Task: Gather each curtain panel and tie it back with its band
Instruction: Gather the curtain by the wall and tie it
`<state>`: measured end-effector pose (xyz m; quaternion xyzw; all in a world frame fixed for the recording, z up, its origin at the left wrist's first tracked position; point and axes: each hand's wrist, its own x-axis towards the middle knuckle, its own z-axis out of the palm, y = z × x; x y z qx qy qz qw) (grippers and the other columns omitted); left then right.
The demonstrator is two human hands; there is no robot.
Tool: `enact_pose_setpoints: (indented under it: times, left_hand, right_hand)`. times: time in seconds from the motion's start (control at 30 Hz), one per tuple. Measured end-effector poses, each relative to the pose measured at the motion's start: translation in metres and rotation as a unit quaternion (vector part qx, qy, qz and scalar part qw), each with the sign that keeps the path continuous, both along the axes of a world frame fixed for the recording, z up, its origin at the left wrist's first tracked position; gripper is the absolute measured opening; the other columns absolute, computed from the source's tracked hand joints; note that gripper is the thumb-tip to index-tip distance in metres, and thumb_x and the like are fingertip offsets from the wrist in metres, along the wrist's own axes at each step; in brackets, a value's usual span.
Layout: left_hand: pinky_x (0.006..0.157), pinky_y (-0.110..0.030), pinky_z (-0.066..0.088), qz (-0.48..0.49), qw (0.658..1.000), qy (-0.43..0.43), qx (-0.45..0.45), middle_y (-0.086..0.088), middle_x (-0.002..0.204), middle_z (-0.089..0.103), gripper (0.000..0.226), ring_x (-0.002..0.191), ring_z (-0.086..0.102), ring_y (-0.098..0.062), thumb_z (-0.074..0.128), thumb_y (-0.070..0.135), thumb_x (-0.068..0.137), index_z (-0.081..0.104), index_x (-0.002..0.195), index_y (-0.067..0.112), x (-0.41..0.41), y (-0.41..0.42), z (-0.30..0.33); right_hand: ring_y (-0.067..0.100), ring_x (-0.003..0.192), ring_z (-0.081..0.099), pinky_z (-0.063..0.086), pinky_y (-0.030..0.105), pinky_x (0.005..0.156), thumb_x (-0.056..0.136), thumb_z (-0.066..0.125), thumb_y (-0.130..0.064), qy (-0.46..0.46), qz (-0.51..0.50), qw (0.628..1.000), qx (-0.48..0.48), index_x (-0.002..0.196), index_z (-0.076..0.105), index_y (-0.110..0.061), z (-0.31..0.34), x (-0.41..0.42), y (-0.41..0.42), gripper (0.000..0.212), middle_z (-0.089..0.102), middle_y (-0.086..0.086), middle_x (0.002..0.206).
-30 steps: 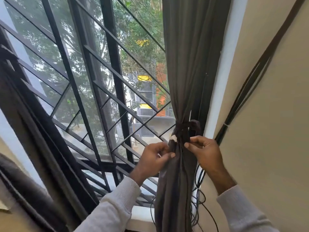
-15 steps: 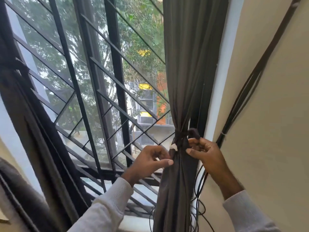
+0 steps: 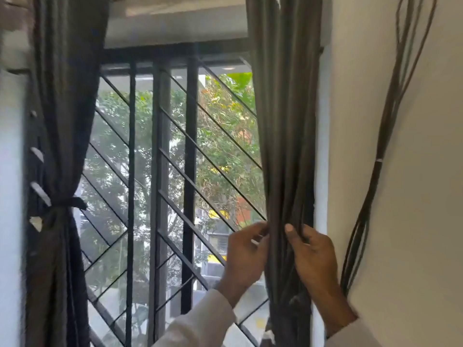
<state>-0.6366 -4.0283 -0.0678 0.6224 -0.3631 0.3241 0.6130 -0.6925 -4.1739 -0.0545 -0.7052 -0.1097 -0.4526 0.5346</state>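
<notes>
Head camera view looks at a window with dark curtains on both sides. On the right side, the right curtain panel [image 3: 285, 146] hangs in tight folds beside the white window frame [image 3: 322, 171]. Both hands are up on it. For the left hand [image 3: 246, 254], the grip is closed, with the fingertips pinching the left edge of the folds. For the right hand [image 3: 313, 256], the grip is also closed on the cloth, with the thumb on the front of the folds and the fingers curled around the right edge. Grey sleeves [image 3: 200, 324] cover both arms. I cannot see a band on this panel. Across the window, the left curtain panel [image 3: 65, 121] is gathered in at the middle, and a dark band [image 3: 67, 204] is knotted around it. Between the two panels are black window bars [image 3: 190, 171], with green trees outside. A bunch of dark cables [image 3: 380, 171] runs down the cream wall [image 3: 413, 221], near the right hand.
</notes>
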Motion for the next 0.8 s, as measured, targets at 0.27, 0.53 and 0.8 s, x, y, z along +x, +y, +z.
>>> enact_pose_setpoints:
  times: [0.27,0.53,0.8]
  left_hand:
    - [0.082,-0.049,0.063,0.009,0.997,0.02,0.068,0.0,0.106,0.082,0.024,0.094,0.074,-0.019,0.064,0.033,0.105,0.082,0.118,0.023,0.014,0.042,0.012]
    - [0.069,-0.029,0.058,0.215,0.975,-0.022,-0.054,0.012,0.09,0.077,0.01,0.079,0.07,-0.006,0.072,0.028,0.1,0.08,0.104,0.025,0.032,0.198,0.026]
    - [0.093,-0.045,0.052,0.464,0.847,-0.213,-0.145,-0.003,0.108,0.067,0.011,0.102,0.065,-0.03,0.065,0.015,0.103,0.069,0.113,0.013,0.049,0.424,0.05]
  right_hand:
    - [0.029,0.089,0.064,0.049,0.031,0.08,0.088,0.079,-0.027,-0.066,-0.173,0.983,0.001,0.123,0.067,-0.012,0.009,0.005,0.019,0.04,0.068,0.012,0.105]
    - [0.043,0.093,0.059,0.046,0.054,0.089,0.099,0.062,-0.014,-0.32,-0.196,0.904,-0.206,0.105,0.07,-0.001,0.033,0.007,0.168,0.017,0.062,0.018,0.097]
    - [0.014,0.084,0.058,0.049,0.035,0.08,0.094,0.069,-0.021,-0.22,0.036,0.968,-0.113,0.104,0.07,-0.012,0.035,0.124,0.37,0.014,0.06,-0.007,0.095]
